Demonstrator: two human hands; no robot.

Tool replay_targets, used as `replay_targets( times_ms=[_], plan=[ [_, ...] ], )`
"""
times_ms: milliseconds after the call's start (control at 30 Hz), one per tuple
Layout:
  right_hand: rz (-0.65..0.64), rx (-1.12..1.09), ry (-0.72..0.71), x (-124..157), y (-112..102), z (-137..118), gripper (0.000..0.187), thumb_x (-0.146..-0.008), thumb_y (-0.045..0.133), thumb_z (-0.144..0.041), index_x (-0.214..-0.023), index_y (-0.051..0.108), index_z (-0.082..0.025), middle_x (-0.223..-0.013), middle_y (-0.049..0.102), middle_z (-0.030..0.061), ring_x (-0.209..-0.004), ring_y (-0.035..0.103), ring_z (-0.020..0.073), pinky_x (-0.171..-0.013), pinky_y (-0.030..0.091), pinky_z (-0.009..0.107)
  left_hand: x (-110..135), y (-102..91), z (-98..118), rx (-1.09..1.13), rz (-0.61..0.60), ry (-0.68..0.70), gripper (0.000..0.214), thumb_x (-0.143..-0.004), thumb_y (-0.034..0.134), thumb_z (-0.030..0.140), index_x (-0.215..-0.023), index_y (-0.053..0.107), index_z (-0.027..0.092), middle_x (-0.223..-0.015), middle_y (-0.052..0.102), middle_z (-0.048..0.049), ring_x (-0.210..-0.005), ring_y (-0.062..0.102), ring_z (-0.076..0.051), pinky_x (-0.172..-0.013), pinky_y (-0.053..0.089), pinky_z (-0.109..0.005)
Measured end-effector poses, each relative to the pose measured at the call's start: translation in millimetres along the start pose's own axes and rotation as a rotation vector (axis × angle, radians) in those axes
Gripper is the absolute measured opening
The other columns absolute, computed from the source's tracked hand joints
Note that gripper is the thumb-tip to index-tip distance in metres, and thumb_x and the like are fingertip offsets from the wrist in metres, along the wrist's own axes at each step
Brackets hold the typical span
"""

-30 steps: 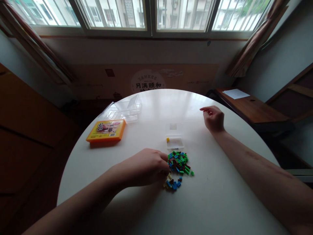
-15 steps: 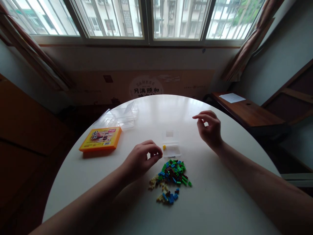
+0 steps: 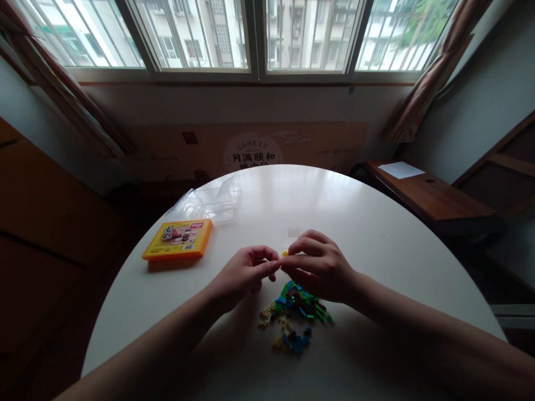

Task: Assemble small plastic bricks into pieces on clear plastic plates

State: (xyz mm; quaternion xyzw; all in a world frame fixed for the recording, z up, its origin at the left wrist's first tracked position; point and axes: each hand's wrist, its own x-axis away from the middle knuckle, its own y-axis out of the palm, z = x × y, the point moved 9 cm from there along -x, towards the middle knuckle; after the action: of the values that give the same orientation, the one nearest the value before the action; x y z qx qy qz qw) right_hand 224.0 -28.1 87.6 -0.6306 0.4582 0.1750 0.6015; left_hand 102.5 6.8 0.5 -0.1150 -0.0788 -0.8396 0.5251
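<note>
My left hand (image 3: 244, 274) and my right hand (image 3: 320, 266) meet fingertip to fingertip above the round white table (image 3: 376, 234). Both are pinched; what the fingers hold is too small to make out. A tiny yellow brick (image 3: 285, 253) shows just behind the fingertips, in a small clear box (image 3: 293, 233) that my right hand mostly hides. Below the hands lies a heap of small bricks (image 3: 295, 312), green, blue, brown and pale yellow.
An orange box (image 3: 179, 239) lies on the table's left side. Clear plastic trays (image 3: 211, 199) sit behind it near the far edge. A brown side table (image 3: 426, 192) with a sheet of paper (image 3: 400, 170) stands at the right. Windows run along the back wall.
My right hand has come in from the far right of the table to meet my left hand. My left hand rose from the brick heap, fingers pinched, and stayed above it.
</note>
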Motion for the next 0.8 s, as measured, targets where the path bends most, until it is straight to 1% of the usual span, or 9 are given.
replay_targets(
  times_ms=[200, 300, 400, 533, 633, 800],
  plan=[
    [0.021, -0.015, 0.001, 0, -1, 0, 0.023, -0.082, 0.069, -0.015, -0.103, 0.069, -0.023, -0.082, 0.066, 0.0022, -0.076, 0.053, 0.0155, -0.07, 0.045, 0.03, 1, 2.3, -3, 0.09, -0.026, -0.059, 0.038, -0.07, 0.079, 0.044, -0.086, 0.062, 0.014, -0.062, 0.057, 0.0025, -0.045, 0.036, -0.004, -0.041, 0.023, -0.016],
    [0.028, -0.026, 0.009, 1, 1, 1, 0.022, -0.084, 0.068, -0.015, -0.104, 0.07, -0.024, -0.082, 0.066, 0.0019, -0.076, 0.053, 0.0153, -0.07, 0.045, 0.03, 1, 3.4, -7, 0.161, -0.045, -0.101, 0.036, -0.069, 0.081, 0.042, -0.083, 0.061, 0.014, -0.063, 0.056, 0.0022, -0.05, 0.038, -0.005, -0.043, 0.019, -0.016],
    [0.044, -0.053, 0.032, 1, 2, 3, 0.021, -0.085, 0.067, -0.015, -0.103, 0.07, -0.025, -0.081, 0.067, 0.0011, -0.075, 0.053, 0.0146, -0.069, 0.046, 0.03, 2, 2.3, -11, 0.227, -0.036, -0.144, 0.036, -0.067, 0.083, 0.039, -0.081, 0.061, 0.014, -0.062, 0.053, 0.0027, -0.054, 0.042, -0.006, -0.043, 0.016, -0.017],
    [0.067, -0.053, 0.045, 2, 2, 3, 0.02, -0.084, 0.068, -0.015, -0.101, 0.071, -0.025, -0.081, 0.067, 0.001, -0.074, 0.053, 0.0147, -0.069, 0.046, 0.03, 1, 3.5, -16, 0.289, -0.055, -0.164, 0.036, -0.067, 0.083, 0.037, -0.082, 0.06, 0.014, -0.061, 0.052, 0.0026, -0.055, 0.041, -0.006, -0.043, 0.013, -0.018],
    [0.066, -0.05, 0.044, 3, 2, 3, 0.02, -0.084, 0.068, -0.015, -0.101, 0.071, -0.025, -0.081, 0.067, 0.0012, -0.074, 0.053, 0.0152, -0.07, 0.046, 0.031, 1, 4.5, -17, 0.3, -0.072, -0.155, 0.035, -0.069, 0.082, 0.036, -0.083, 0.06, 0.014, -0.063, 0.052, 0.0024, -0.056, 0.04, -0.007, -0.044, 0.014, -0.017],
    [0.06, -0.052, 0.052, 4, 2, 4, 0.019, -0.083, 0.068, -0.015, -0.099, 0.071, -0.025, -0.08, 0.067, 0.0008, -0.074, 0.052, 0.0155, -0.07, 0.046, 0.032, 0, 2.9, -18, 0.266, -0.048, -0.157, 0.036, -0.068, 0.083, 0.038, -0.083, 0.06, 0.014, -0.063, 0.051, 0.0025, -0.055, 0.036, -0.006, -0.046, 0.015, -0.017]
  ],
)
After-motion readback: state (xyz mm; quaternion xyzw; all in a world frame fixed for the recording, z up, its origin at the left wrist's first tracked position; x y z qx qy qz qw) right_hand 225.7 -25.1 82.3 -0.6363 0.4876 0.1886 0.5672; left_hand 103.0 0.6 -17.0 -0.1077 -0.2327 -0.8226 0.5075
